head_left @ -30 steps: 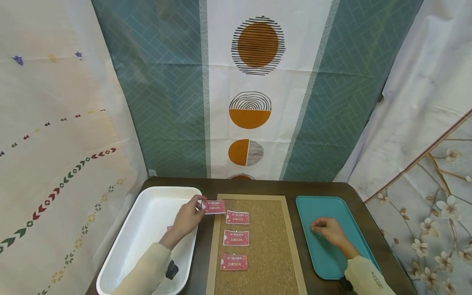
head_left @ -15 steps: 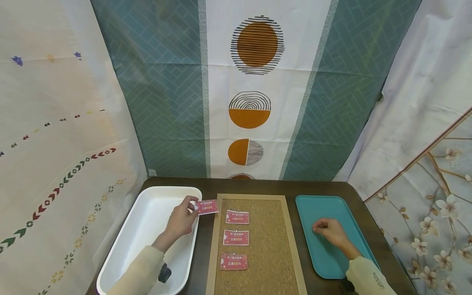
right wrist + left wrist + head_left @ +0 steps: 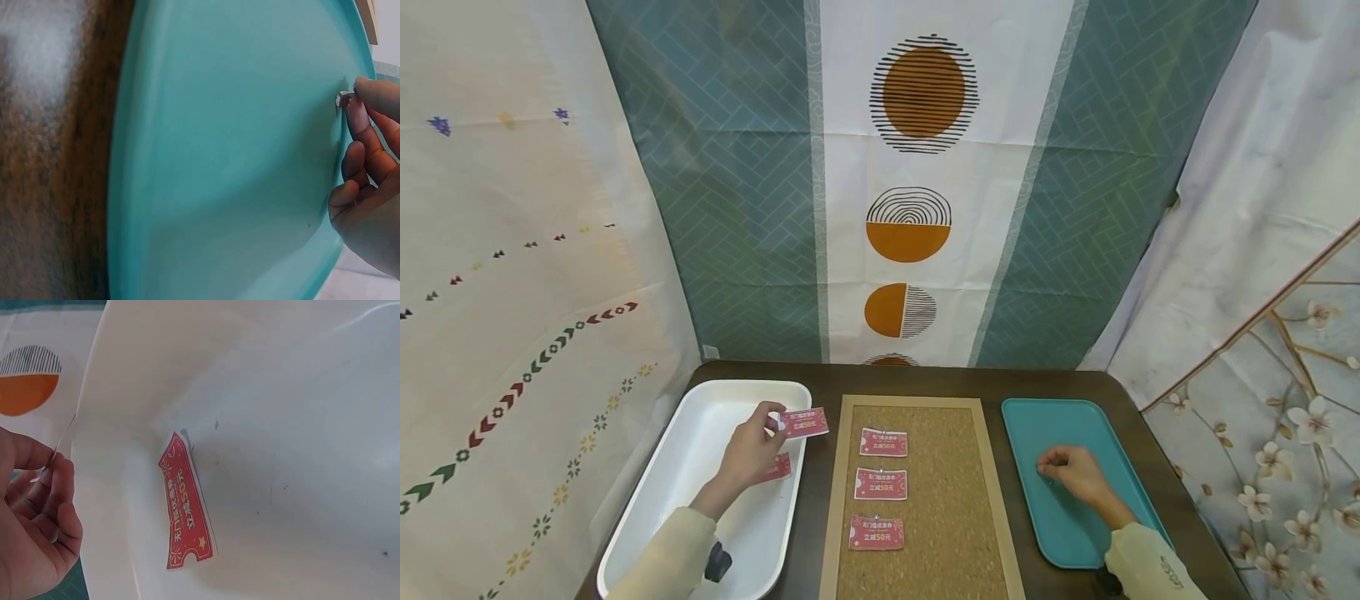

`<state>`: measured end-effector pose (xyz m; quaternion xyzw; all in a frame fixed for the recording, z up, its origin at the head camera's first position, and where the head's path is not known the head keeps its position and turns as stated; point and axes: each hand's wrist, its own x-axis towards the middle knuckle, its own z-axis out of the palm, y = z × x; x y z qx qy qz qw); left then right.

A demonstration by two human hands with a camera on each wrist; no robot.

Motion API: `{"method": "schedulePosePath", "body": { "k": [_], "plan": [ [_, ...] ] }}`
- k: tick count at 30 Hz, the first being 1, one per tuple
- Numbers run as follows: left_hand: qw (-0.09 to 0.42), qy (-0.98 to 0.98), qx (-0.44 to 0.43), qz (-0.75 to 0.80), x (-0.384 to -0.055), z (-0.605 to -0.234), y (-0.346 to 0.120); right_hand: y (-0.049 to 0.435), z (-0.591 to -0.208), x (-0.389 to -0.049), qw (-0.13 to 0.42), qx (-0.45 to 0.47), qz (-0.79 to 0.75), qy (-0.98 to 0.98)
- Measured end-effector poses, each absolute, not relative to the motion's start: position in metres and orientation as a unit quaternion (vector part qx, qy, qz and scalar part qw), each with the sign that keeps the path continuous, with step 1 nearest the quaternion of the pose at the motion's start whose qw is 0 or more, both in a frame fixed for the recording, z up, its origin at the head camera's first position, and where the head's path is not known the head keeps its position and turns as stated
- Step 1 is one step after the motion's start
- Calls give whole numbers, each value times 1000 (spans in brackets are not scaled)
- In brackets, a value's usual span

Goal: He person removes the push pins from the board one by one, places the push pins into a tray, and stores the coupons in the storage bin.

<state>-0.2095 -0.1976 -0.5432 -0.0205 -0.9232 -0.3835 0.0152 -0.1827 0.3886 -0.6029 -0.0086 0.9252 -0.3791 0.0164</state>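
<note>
Left grip (image 3: 747,448): pinches a red coupon (image 3: 806,423), jutting rightward
Second coupon (image 3: 187,509): below that grip, in white tray (image 3: 681,483)
Three coupons (image 3: 881,484): on corkboard (image 3: 951,492) between both grips
Right grip (image 3: 1077,477): pinches small shiny piece (image 3: 343,99) above teal tray (image 3: 1048,418)

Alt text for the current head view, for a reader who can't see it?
A person's left hand holds a red coupon over the edge of a white tray, where another coupon lies. In the middle, three more coupons form a column on a corkboard; the right hand is over a teal tray.
</note>
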Motion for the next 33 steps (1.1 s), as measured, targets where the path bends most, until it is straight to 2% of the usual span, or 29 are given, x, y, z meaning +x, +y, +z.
{"method": "schedulePosePath", "body": {
  "k": [11, 33],
  "plan": [
    [13, -935, -12, -354, -206, -544, -219, 388, -603, -183, 20, -12, -371, 928],
    [-35, -935, 16, -352, -197, -555, -242, 390, -599, -179, 22, -8, -370, 929]
  ]
}}
